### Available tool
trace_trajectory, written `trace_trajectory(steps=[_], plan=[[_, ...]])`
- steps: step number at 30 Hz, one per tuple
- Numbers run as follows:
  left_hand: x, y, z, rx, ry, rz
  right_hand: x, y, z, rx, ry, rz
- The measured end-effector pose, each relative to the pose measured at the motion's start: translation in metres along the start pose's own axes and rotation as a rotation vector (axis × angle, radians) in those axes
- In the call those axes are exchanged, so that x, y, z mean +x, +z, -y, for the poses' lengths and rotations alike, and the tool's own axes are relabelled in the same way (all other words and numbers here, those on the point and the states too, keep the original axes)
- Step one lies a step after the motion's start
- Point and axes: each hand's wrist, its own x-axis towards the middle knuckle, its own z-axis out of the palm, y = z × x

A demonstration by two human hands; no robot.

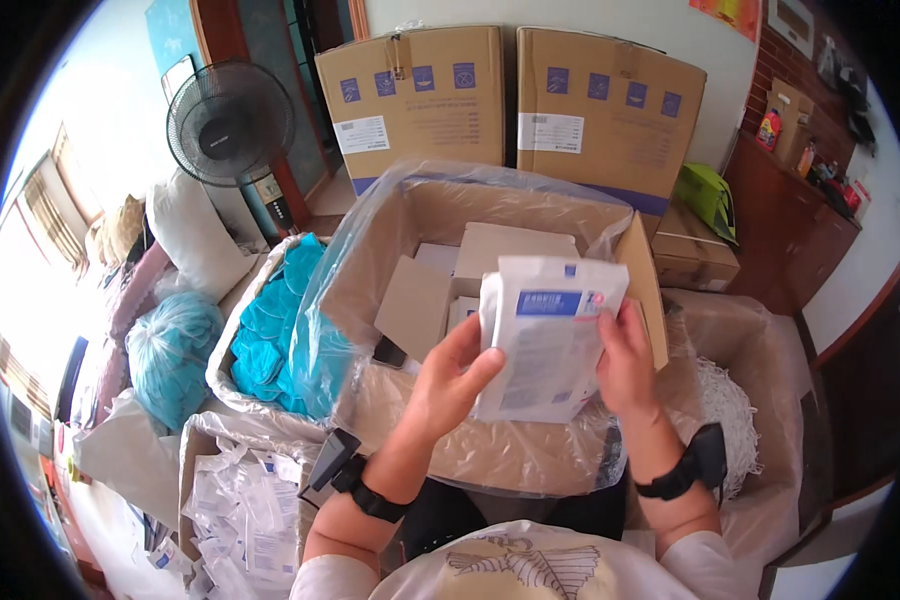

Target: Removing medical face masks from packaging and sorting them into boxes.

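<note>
A stack of flat white packets (pixel 545 350) with a blue printed band is held up between my two hands, tilted toward me. My left hand (pixel 448 378) is closed on the stack's left edge, its thumb pointing toward the packets. At the upper right edge, my right hand (pixel 625 355) grips the stack, with the thumb on the front. Below them is an open carton (pixel 450 205) lined with clear plastic. Inside it stand smaller white boxes (pixel 510 240), some with raised flaps; the stack hides part of them.
Left of the carton, a lined box holds blue-green fabric-like pieces (pixel 280 340). Nearer, another box holds many small clear packets (pixel 240 510). White paper-like strips (pixel 725 420) fill a box at right. Two tall closed cartons (pixel 420 130) and a fan (pixel 230 122) stand behind.
</note>
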Motion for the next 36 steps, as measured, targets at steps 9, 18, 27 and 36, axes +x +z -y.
trace_trajectory(steps=[9, 18, 27, 36], plan=[[-0.045, 0.006, 0.005, 1.007, 0.138, 0.477, -0.070, -0.036, 0.012, -0.882, -0.108, 0.523], [-0.088, 0.014, 0.014, 1.072, -0.103, 0.998, -0.102, -0.012, -0.021, -1.065, 0.244, 1.115], [-0.111, -0.008, 0.037, 0.800, -0.262, 0.964, -0.127, -0.011, -0.045, -1.181, 0.195, 1.088], [-0.145, -0.022, 0.102, 0.060, -0.471, 0.498, -0.130, -0.015, -0.078, -1.318, -0.312, 0.881]])
